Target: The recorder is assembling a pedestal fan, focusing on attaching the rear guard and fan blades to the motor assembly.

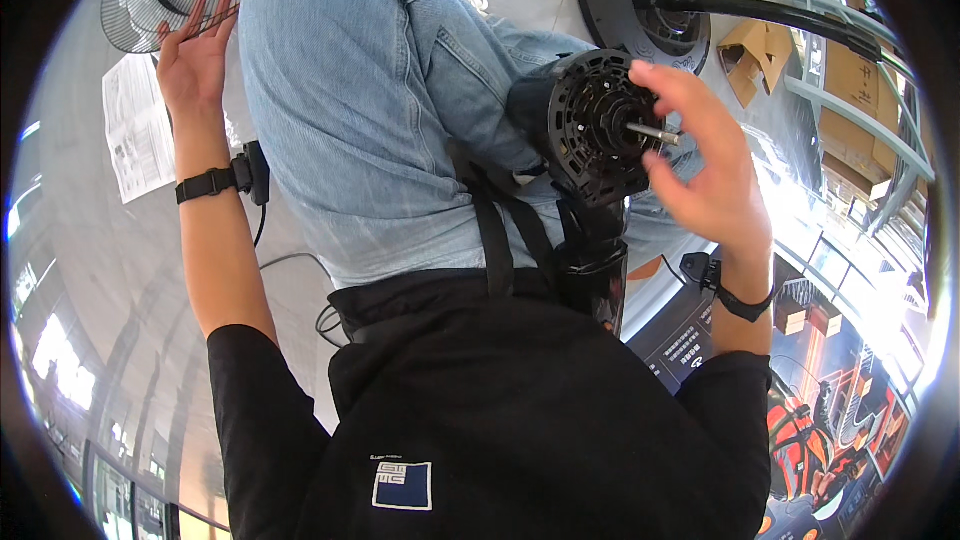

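Observation:
A black fan motor head (575, 125) with a slotted round front rests by my legs, its bare metal shaft (655, 134) pointing right. Around the shaft my right hand (708, 155) is curved, open, thumb and fingers apart; its fingertips overlap the motor's rim, and whether they touch is unclear. A dark glossy pole section (598, 270) lies below the motor. At the upper left, my left hand (196, 70) is open with fingers outstretched, at the edge of a black wire fan grille (130, 2). It holds nothing visible; contact with the grille cannot be made out.
Printed paper sheets (138, 130) lie on the floor beside my left forearm. A round black fan base (612, 0) sits at the top right, near folded cardboard (752, 55) and a metal rack (865, 120). A black cable (290, 258) runs beside my leg. A printed box (830, 410) stands lower right.

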`<state>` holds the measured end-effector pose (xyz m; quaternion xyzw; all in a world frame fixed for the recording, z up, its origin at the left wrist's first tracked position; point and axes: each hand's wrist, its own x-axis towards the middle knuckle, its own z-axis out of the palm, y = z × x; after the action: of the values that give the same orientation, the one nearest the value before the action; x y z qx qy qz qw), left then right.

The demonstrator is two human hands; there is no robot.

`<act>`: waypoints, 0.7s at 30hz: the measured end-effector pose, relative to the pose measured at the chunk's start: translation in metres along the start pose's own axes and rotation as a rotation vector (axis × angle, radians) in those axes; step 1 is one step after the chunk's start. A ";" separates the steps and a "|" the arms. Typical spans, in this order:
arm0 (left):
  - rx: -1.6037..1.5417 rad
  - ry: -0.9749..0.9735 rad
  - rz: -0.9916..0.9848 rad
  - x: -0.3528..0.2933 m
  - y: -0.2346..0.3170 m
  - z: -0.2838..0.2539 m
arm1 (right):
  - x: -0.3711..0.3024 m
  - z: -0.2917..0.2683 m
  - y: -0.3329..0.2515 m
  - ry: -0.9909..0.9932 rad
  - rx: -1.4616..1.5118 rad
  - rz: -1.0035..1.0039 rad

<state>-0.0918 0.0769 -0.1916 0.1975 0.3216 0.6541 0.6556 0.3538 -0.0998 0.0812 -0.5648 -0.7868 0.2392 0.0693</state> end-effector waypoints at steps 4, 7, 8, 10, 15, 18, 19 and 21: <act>0.046 -0.023 -0.021 -0.006 0.002 0.015 | 0.001 0.012 -0.013 0.019 0.137 0.071; 0.034 0.015 0.015 -0.006 0.005 0.020 | -0.005 0.028 -0.004 0.108 0.073 0.125; 0.025 0.017 0.036 -0.006 0.006 0.018 | -0.007 0.030 -0.002 0.149 0.122 0.112; 0.032 0.014 0.042 -0.004 0.010 0.013 | -0.011 0.035 0.004 0.186 0.175 0.099; 0.044 0.047 0.079 -0.003 0.017 0.004 | -0.003 0.039 -0.005 0.288 0.072 0.066; -0.090 -0.098 0.006 0.002 0.023 -0.013 | -0.007 0.043 0.000 0.262 0.040 0.107; -0.044 -0.072 0.039 0.000 0.022 -0.012 | -0.008 0.046 0.002 0.261 0.038 0.109; 0.000 -0.046 0.073 -0.002 0.022 -0.009 | -0.009 0.051 0.006 0.323 0.167 0.062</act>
<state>-0.1143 0.0748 -0.1827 0.2242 0.2993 0.6727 0.6384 0.3428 -0.1224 0.0348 -0.6121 -0.7249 0.2122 0.2340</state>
